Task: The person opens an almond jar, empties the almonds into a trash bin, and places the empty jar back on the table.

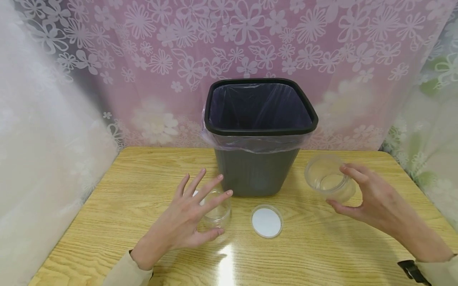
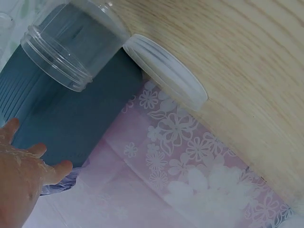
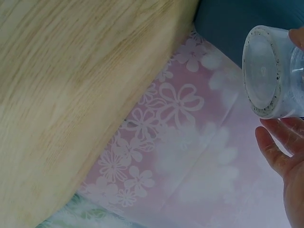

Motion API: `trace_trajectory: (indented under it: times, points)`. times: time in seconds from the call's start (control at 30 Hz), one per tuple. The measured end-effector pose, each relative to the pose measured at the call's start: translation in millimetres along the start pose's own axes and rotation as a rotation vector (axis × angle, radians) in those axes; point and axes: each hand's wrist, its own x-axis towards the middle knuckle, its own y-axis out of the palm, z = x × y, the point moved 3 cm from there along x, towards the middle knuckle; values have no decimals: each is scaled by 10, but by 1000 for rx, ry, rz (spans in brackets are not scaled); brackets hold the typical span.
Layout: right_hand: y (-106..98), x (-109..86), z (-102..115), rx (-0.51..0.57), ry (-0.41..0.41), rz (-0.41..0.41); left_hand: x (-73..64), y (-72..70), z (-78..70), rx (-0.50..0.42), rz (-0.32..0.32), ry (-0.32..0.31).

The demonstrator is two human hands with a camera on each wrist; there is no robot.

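A clear jar (image 1: 219, 216) without a lid stands on the table in front of the bin. My left hand (image 1: 184, 218), fingers spread, is over its near left side and partly covers it. Beside this jar lies a white lid (image 2: 166, 71), mostly hidden behind my fingers in the head view. My right hand (image 1: 381, 202) grips another clear jar (image 1: 323, 178) between thumb and fingers, tilted with its mouth toward the bin. Dark specks ring the base of that held jar (image 3: 261, 71) in the right wrist view. A second white lid (image 1: 266, 222) lies flat between the hands.
A dark grey bin (image 1: 254, 171) with a black rim and a translucent purple liner (image 1: 255, 141) stands at the back middle of the wooden table (image 1: 143, 174). A pink flowered curtain (image 1: 161, 79) hangs behind it, with pale curtains at both sides.
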Motion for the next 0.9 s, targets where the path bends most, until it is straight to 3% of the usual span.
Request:
trace_trajectory:
  times: [0.57,0.9]
  points:
    - [136,-156,101,80,16,74,-81,108,-24,-19,80,-34]
    - [175,-244,190,123,122,210,-120,169,-18,-31,84,-58]
